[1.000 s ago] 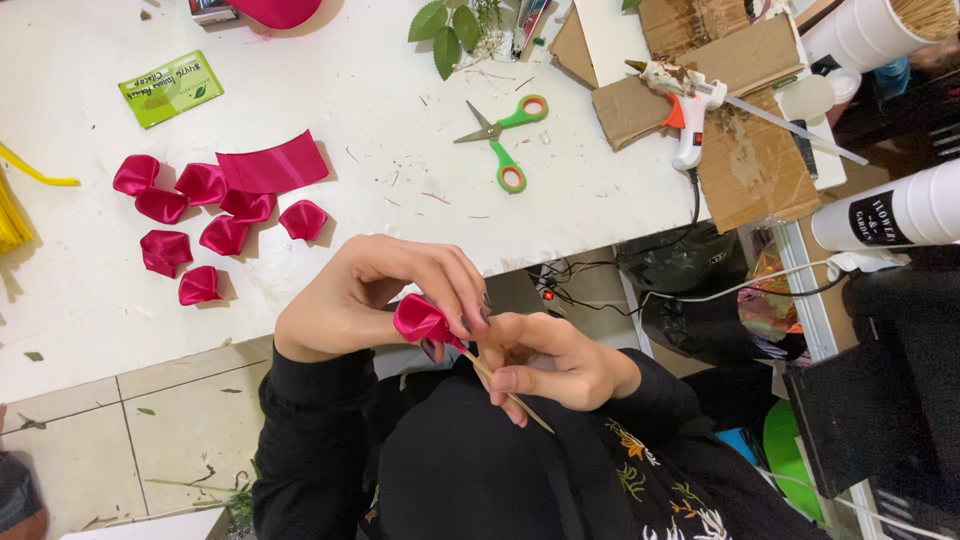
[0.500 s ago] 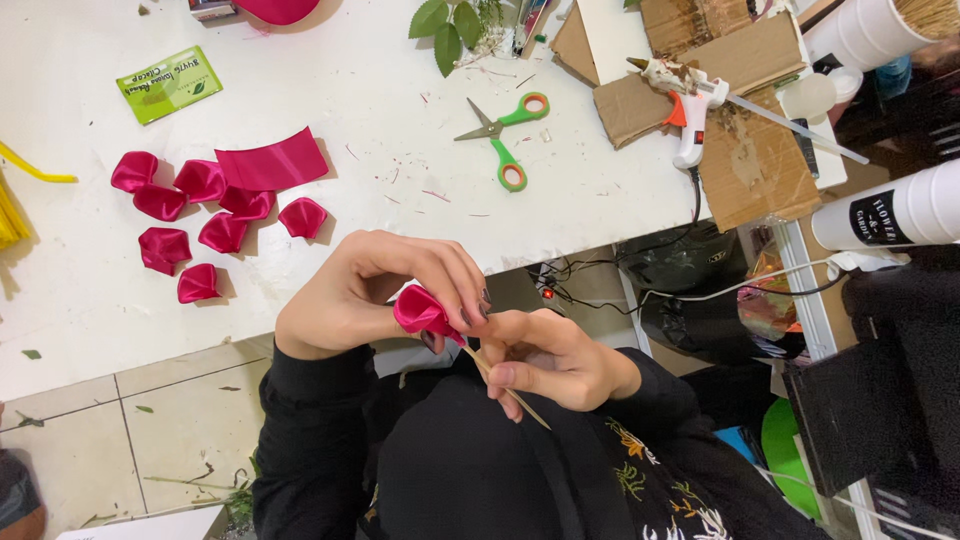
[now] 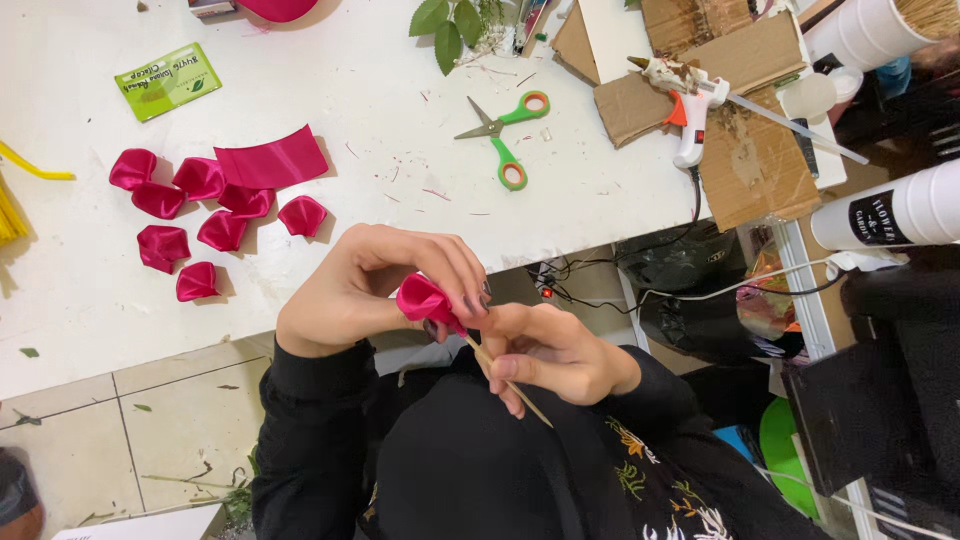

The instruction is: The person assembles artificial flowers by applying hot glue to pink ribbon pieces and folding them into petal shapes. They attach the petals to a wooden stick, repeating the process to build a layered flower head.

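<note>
Here, a small magenta ribbon bud [image 3: 424, 299] sits on the tip of a thin wooden stick [image 3: 508, 382], held in front of the person's dark-clothed body, just below the edge of the white bench [image 3: 330, 80]. The left hand [image 3: 375, 285] pinches the bud with curled fingers; the right hand [image 3: 550, 352] grips the stick just beside it. Above the bud, on the bench, lie folded magenta petals [image 3: 200, 215], green-handled scissors [image 3: 505, 135] and a glue gun [image 3: 685, 100].

Left hand [image 3: 365, 290] and right hand [image 3: 555, 350] pinch ribbon rosebud [image 3: 425, 300] on stick [image 3: 505, 380]
</note>
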